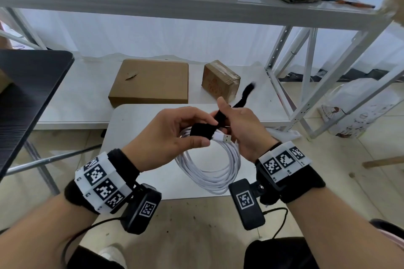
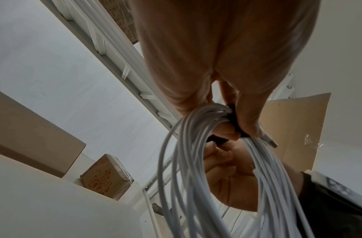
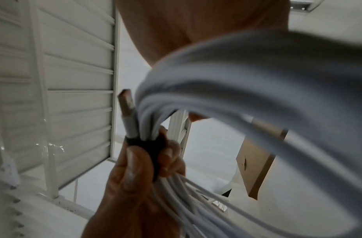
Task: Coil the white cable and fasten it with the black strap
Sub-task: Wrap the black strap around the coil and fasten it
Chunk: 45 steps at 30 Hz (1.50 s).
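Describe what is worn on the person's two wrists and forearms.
Both forearms are bare, no sleeves. Each wrist carries a black fabric wrap topped by a white band of black-and-white square markers. Under each wrist hangs a black camera box with one more marker, and a thin black cable trails from it.

left hand pinching the black strap round the top of the coiled white cable, USB plug poking out, right hand curled underneath, cardboard boxes on the shelf behind
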{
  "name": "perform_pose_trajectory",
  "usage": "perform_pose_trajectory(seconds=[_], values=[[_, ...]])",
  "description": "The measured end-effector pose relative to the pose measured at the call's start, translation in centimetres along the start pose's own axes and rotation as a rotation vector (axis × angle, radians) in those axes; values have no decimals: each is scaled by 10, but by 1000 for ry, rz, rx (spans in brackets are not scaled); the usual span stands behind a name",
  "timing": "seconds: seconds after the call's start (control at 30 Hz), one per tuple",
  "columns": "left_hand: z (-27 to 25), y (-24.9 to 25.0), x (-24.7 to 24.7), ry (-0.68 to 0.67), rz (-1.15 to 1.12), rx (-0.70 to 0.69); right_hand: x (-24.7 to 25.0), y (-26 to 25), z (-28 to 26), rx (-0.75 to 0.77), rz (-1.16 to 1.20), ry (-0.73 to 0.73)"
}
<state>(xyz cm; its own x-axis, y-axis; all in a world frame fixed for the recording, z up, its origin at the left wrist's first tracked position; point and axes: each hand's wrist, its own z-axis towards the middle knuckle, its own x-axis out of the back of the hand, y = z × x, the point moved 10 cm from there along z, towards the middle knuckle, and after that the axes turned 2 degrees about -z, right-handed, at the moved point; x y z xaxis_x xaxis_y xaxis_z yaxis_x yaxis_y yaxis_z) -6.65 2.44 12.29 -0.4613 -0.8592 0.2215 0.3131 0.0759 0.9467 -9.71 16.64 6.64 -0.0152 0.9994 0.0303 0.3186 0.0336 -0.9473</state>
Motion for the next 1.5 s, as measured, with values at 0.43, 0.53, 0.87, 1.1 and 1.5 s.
perform_pose_trajectory(seconds=[0.43, 0.53, 0.87, 1.1, 1.5], values=[[1, -3, 11, 32, 4, 12, -2, 0, -2, -2, -52, -57], [1, -3, 16, 61, -13, 16, -9, 0, -6, -12, -129, -120], [4, -9, 32, 152, -10, 67, -30, -44, -25, 427, -291, -256], [4, -10, 34, 149, -25, 85, -35, -39, -27, 456, -263, -311], [2, -14, 41, 231, -38, 112, -44, -37, -30, 427, -244, -339]])
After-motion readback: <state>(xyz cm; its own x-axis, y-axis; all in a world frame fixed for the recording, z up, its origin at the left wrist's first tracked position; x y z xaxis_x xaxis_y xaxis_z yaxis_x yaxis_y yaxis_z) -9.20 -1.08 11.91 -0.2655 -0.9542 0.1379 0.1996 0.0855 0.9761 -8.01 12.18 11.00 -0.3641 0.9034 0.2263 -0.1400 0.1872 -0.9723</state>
